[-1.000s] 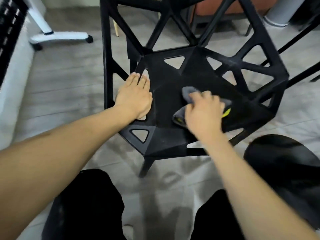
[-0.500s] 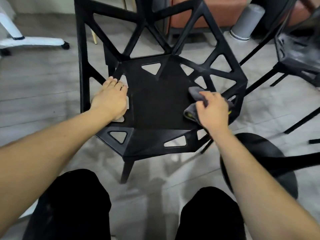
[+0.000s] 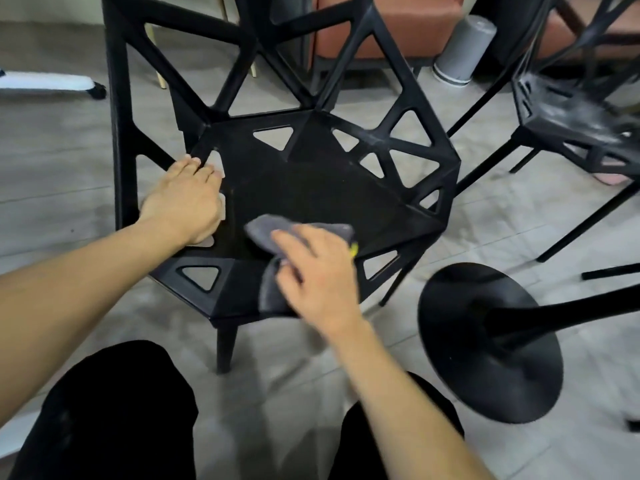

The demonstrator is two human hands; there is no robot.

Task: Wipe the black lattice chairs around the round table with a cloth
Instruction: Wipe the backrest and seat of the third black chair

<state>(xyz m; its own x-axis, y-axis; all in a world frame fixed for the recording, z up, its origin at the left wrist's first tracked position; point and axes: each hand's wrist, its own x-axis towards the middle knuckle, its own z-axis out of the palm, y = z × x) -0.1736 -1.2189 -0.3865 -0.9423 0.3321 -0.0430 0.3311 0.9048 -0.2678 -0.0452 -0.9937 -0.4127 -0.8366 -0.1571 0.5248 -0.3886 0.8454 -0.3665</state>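
Note:
A black lattice chair with triangular cut-outs stands right in front of me, its seat facing up. My left hand rests flat on the seat's left rim, fingers pointing away. A grey cloth with a yellow edge lies on the front middle of the seat and droops over the front edge. My right hand presses down on the cloth, fingers spread over it. A second black lattice chair stands at the upper right, its seat dusty.
The round table's black disc base and its stem sit on the grey floor at the right. A grey cylinder and an orange-brown seat stand behind the chair. A white wheeled base is at the far left. My dark-trousered knees fill the bottom.
My right hand has swept the cloth from the seat's right side to the front middle, nearer to me. My left hand has stayed on the left rim.

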